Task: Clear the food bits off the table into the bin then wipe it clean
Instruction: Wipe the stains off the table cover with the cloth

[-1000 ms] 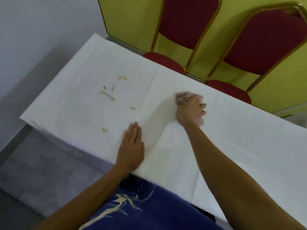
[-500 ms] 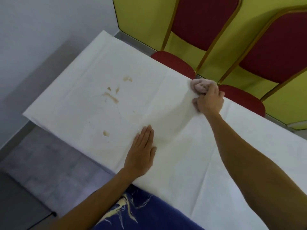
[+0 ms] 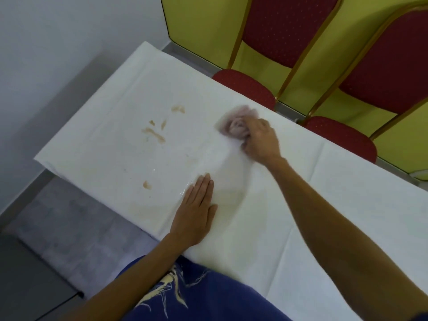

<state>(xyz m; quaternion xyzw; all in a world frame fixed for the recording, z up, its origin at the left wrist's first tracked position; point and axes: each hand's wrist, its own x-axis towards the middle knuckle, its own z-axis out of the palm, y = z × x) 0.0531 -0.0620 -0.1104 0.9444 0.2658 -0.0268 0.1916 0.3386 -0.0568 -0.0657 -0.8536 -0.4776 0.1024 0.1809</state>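
Observation:
A long table with a white cover (image 3: 324, 205) runs from upper left to lower right. My right hand (image 3: 260, 140) grips a crumpled pinkish cloth (image 3: 236, 122), blurred by motion, and presses it on the cover near the far edge. Flat on the cover near the front edge rests my left hand (image 3: 196, 212), fingers straight. Brown smears (image 3: 154, 133) mark the cover left of the cloth, with another blot (image 3: 178, 109) farther back and one spot (image 3: 146, 185) near the front. A wet sheen lies between my hands.
Two red chairs with gold frames (image 3: 245, 86) (image 3: 342, 135) stand pushed against the table's far side, before a yellow-green wall. A grey wall and grey floor (image 3: 58, 228) lie to the left. No bin is in view.
My right hand has swept the cloth from the far edge back down and left toward the smears. My left hand stays flat on the cover.

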